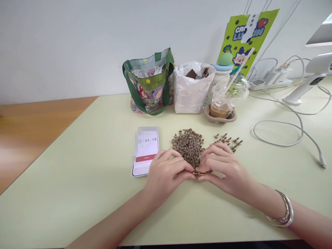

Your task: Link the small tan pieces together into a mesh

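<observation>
The left hand [166,171] and the right hand [223,169] meet low in the head view, their fingertips together on a small part [197,174] of brown and metal, which looks pinched between them. Its long axis seems to run roughly left to right across the view, though the fingers hide much of it and its exact shape is too small to tell. Both hands lie about equally near it.

Just beyond the fingers spreads a heap [187,145] of many similar parts, brown with pale metal edges, lying loosely on the surface [77,166]. The heap sits closer to the left hand's knuckles, while the right hand's fingers overlap its lower right edge. A looser scatter [227,140] of similar parts lies farther right, beyond the right hand and apart from the heap.

Just beside the left hand, a phone [145,152] lies face up showing 05:18, its top blurred. A bangle [282,211] circles the right wrist. Along the far side stand a green-strapped tote [147,83], a white plastic bag [193,88], and an iced drink cup [225,102] on a brown tray [220,117]. To the right, a white cable [285,128] loops across the surface.
</observation>
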`<action>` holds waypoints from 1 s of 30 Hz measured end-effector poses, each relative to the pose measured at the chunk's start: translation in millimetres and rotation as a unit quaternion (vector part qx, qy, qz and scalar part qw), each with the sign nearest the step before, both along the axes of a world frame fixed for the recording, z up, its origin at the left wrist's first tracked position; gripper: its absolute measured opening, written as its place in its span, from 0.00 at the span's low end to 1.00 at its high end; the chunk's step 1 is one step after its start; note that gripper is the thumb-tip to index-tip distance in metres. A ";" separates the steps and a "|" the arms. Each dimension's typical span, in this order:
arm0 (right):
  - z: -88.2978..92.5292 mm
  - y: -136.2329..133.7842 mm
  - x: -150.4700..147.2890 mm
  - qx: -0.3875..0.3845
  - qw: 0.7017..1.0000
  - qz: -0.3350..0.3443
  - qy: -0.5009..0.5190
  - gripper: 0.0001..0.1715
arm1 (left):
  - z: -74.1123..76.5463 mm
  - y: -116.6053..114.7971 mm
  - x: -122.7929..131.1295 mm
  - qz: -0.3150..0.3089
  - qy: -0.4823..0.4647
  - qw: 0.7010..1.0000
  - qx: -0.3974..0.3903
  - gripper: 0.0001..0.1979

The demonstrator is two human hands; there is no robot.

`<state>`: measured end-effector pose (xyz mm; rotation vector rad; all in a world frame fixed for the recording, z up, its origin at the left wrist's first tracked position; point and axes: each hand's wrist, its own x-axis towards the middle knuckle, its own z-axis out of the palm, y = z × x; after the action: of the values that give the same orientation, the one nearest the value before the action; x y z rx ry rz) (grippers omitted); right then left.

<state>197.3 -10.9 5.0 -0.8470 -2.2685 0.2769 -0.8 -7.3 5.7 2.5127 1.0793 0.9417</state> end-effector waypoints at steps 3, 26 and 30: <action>2.0 -0.6 0.1 0.013 1.000 0.001 -0.014 0.07 | -1.4 0.8 -0.1 -0.009 0.006 1.000 -0.007 0.06; 6.4 1.8 4.4 0.070 0.997 -0.004 -0.015 0.04 | 3.8 2.1 -0.5 -0.044 0.010 0.991 -0.124 0.03; 6.6 2.9 4.9 0.058 0.998 -0.018 -0.004 0.03 | 5.6 1.1 0.2 -0.014 -0.016 0.995 -0.097 0.02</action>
<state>202.2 -8.0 11.6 -0.8286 -2.2505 0.1243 -0.6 -6.2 11.3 2.3420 1.0685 0.8235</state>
